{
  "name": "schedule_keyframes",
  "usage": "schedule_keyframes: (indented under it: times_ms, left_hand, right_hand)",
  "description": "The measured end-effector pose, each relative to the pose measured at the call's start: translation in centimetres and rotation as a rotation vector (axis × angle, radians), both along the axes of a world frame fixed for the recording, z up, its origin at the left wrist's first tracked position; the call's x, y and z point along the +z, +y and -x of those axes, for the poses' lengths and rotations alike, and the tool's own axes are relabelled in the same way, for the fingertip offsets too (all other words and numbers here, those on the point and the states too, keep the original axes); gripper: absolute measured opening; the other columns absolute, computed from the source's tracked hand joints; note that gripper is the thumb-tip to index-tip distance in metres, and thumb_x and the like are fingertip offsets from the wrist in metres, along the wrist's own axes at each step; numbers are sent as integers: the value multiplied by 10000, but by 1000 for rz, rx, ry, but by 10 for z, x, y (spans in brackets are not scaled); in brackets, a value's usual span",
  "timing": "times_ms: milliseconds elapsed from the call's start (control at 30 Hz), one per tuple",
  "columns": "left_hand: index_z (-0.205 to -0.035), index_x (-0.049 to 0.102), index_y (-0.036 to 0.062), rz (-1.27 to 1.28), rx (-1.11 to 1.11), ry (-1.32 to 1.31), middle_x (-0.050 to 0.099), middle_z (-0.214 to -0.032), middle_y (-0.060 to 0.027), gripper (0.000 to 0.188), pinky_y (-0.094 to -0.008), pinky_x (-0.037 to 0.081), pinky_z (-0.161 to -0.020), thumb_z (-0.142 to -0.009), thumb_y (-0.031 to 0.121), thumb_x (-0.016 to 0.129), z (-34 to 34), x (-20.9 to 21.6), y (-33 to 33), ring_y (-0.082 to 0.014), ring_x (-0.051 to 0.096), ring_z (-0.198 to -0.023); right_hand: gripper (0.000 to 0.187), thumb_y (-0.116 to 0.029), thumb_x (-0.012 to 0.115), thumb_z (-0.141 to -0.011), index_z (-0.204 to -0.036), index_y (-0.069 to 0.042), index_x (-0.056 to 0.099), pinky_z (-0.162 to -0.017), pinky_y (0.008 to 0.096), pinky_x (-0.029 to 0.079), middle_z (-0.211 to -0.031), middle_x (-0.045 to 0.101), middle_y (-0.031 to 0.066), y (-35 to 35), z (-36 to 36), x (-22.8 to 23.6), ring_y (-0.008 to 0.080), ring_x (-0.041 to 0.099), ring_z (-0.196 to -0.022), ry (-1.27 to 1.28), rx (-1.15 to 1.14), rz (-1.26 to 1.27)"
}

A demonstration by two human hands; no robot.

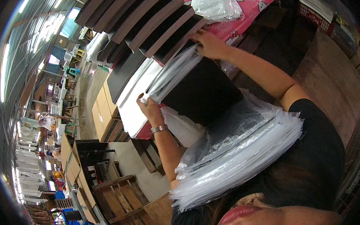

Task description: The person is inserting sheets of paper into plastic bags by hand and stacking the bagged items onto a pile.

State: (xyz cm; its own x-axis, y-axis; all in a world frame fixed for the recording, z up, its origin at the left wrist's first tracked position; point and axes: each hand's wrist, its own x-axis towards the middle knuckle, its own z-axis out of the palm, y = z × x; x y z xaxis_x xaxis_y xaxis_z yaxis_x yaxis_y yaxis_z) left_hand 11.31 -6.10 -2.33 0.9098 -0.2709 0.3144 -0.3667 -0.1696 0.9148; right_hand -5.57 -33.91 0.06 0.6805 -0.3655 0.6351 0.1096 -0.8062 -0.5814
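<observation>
Gripping a clear crinkly plastic sleeve [173,73] over a flat black board [199,90], left hand [149,108] and right hand [209,44] both clench its edges

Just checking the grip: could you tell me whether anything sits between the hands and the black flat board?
Only the clear plastic bag wrapped over its edge. The left hand and right hand both hold the black flat board through it.

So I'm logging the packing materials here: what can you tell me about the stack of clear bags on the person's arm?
The stack of bags is a thick pile of thin, clear, glossy plastic sheets, crinkled, with layered edges fanning out at its lower left. It lies tilted across the person's upper arm and chest, below the black board. Neither hand touches it: the left hand and right hand are both up at the board.
</observation>
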Motion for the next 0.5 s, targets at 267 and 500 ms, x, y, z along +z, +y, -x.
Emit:
schedule_keyframes:
  times_ms: [267, 500]
  left_hand:
    - [-1071, 596, -21, -61, -92, -112, 564, -649, 3, 287, -209, 354, -474, -796, 8, 520, 103, 23, 52, -54, 425, -523]
    - [-903, 594, 16, -175, -601, 770, 564, -675, -4, 194, -220, 352, -474, -766, 135, 662, 63, 17, 101, -68, 478, -539]
  right_hand:
    - [306, 28, 534, -713, -1003, -14, 622, -753, 309, 473, -904, 565, 95, 32, 89, 15, 239, 594, -849, 20, 138, -105]
    - [306, -69, 627, -753, -1055, -40, 588, -584, 195, 441, -830, 599, 12, 2, 112, -5, 80, 567, -696, 393, 652, -997]
